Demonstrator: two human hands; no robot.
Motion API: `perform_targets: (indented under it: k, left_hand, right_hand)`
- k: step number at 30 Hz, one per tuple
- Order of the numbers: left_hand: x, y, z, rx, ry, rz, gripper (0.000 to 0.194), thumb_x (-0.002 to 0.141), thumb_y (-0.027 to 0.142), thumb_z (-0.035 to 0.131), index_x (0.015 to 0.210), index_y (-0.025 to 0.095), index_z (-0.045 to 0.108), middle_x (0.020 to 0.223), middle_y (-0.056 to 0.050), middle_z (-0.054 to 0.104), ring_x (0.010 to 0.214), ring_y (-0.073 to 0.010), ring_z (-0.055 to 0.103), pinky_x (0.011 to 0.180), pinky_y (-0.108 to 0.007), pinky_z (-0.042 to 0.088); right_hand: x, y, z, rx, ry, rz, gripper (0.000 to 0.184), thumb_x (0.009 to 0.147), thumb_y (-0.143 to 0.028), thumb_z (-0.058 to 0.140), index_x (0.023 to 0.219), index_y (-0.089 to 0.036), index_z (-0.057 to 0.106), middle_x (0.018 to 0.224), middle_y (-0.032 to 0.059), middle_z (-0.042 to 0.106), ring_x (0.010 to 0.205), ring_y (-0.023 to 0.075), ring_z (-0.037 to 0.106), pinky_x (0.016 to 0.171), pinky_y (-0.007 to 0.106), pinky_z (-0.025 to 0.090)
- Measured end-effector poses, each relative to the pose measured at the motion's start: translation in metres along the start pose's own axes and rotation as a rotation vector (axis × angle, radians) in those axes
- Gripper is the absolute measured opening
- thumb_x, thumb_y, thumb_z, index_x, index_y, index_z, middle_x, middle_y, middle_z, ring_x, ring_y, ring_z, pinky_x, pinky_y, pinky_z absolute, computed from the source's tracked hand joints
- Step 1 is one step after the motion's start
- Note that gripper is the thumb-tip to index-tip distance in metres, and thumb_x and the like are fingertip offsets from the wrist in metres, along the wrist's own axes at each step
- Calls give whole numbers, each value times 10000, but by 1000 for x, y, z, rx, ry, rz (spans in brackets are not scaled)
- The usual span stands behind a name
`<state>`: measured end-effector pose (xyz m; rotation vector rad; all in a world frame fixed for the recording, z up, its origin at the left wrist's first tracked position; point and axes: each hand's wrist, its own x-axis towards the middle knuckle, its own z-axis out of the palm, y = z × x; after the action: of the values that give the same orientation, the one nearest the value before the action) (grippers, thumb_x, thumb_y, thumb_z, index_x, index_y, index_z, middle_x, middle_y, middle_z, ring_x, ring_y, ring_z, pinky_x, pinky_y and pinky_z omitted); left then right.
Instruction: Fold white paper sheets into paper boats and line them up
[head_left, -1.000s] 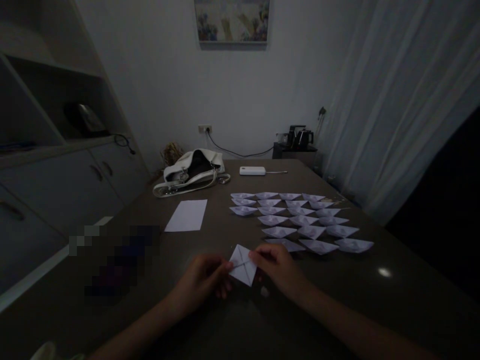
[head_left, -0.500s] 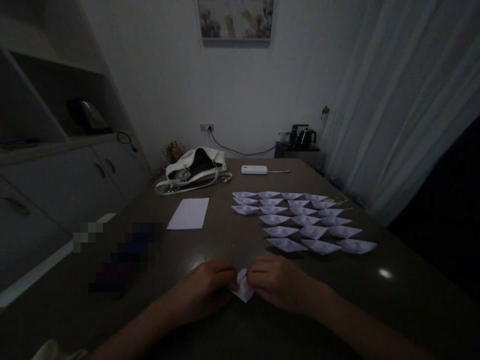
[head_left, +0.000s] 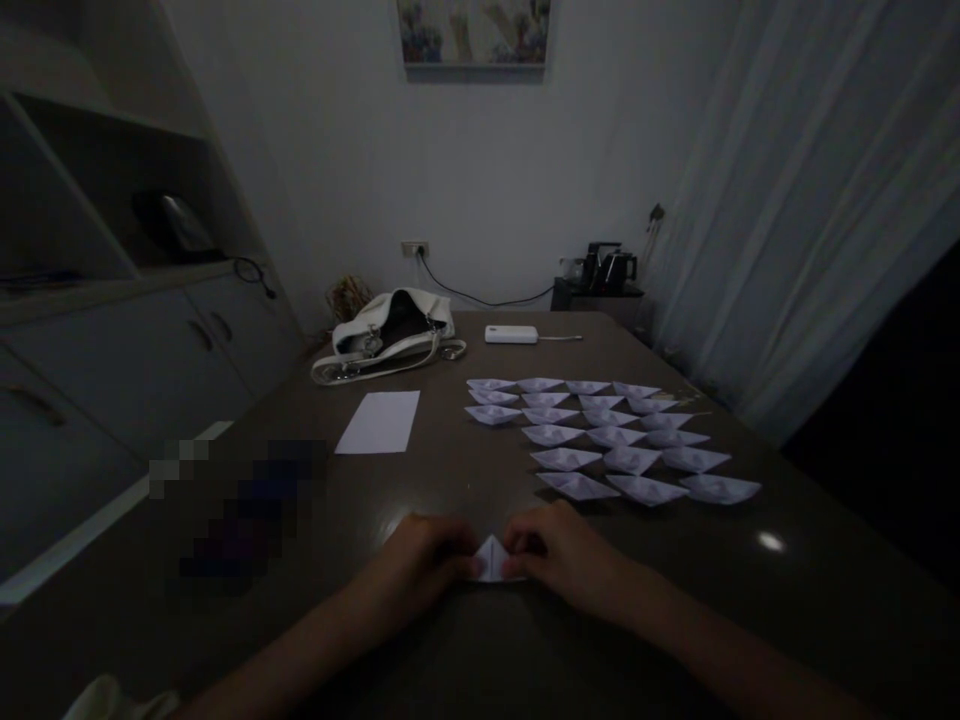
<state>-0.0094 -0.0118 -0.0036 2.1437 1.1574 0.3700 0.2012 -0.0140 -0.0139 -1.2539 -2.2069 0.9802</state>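
Between my hands is a small folded piece of white paper (head_left: 492,560), triangular at the top with a crease down its middle. My left hand (head_left: 424,560) pinches its left side between thumb and fingers. On the other side, my right hand (head_left: 559,555) grips the right edge in the same way. Beyond my hands, to the right, several white paper boats (head_left: 577,486) lie in rows on the dark table (head_left: 450,480). Flat on the table to the left rests a stack or sheet of white paper (head_left: 379,422).
A white handbag (head_left: 394,325) lies open at the far left of the table. Near the far edge is a white power bank (head_left: 511,334) with a short cable. Blurred dark items (head_left: 255,510) are at left. A sheer curtain (head_left: 795,200) hangs at right.
The folded paper has gone from a shape pointing down toward me to a flatter triangle pointing away. Both hands have shifted their pinch on its sides.
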Motion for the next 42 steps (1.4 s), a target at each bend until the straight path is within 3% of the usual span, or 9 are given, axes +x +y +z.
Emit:
perform_targets:
  k: [11, 16, 20, 22, 24, 26, 30, 33, 42]
  left_hand:
    - [-1, 8, 8, 19, 77, -64, 90, 829, 196, 551, 894, 164, 606, 701, -22, 645, 646, -174, 591, 575, -237, 371]
    - [-3, 5, 3, 111, 47, 144, 138, 903, 216, 492, 1005, 196, 582, 866, -38, 622, 782, -180, 595, 677, -249, 419]
    - [-2, -2, -2, 224, -59, 247, 186, 859, 311, 616, 1004, 195, 612, 971, -56, 612, 840, -197, 599, 693, -249, 435]
    - [-2, -5, -3, 246, -38, 258, 149, 878, 264, 589, 1003, 191, 624, 957, -57, 628, 836, -191, 609, 699, -245, 438]
    - [-2, -6, -2, 224, 30, 252, 150, 911, 231, 525, 998, 179, 635, 930, -59, 645, 817, -181, 617, 698, -240, 443]
    - [-2, -5, -3, 145, 115, 229, 178, 922, 246, 500, 974, 160, 647, 881, -60, 663, 776, -171, 626, 673, -230, 448]
    - [-2, 0, -5, 0, 235, 209, 208, 902, 276, 520, 895, 144, 679, 799, -55, 698, 702, -167, 635, 621, -224, 451]
    - [-3, 3, -6, -84, 281, 149, 238, 894, 291, 523, 880, 141, 708, 768, -60, 718, 677, -177, 645, 598, -230, 452]
    - [1, 3, -1, -336, 169, -19, 298, 834, 384, 609, 925, 147, 765, 769, -70, 757, 663, -201, 660, 572, -229, 455]
  right_hand:
    - [0, -10, 1, -134, 117, 124, 71, 752, -124, 720, 786, -163, 671, 665, 18, 672, 632, 161, 608, 563, 245, 356]
    - [0, -4, 4, -221, 140, 31, 109, 738, -121, 731, 744, -168, 633, 716, 5, 622, 670, 149, 557, 585, 240, 345]
    - [-1, -4, 1, -173, 107, -89, 104, 777, -84, 674, 788, -177, 630, 747, -12, 598, 678, 126, 549, 605, 221, 362]
    - [-2, -6, -3, -162, 58, -164, 68, 790, -153, 689, 835, -180, 646, 815, 4, 609, 709, 134, 563, 619, 223, 385]
    - [-4, -9, -7, -141, 32, -225, 248, 737, -267, 761, 942, -183, 649, 917, 31, 633, 795, 169, 589, 667, 245, 421]
    - [-4, -10, -9, -87, 69, -252, 374, 692, -306, 795, 1013, -182, 648, 974, 50, 660, 867, 200, 606, 730, 276, 445]
    - [-2, -8, -5, 171, 230, -169, 110, 800, -246, 684, 892, -191, 711, 826, 27, 716, 754, 172, 645, 693, 270, 473]
    - [3, -5, 1, 406, 282, -79, 121, 754, -262, 718, 848, -186, 729, 777, 29, 723, 702, 172, 654, 635, 258, 484]
    - [7, -2, 11, 573, 310, -6, 138, 748, -310, 717, 759, -174, 733, 600, 7, 658, 558, 131, 598, 529, 222, 428]
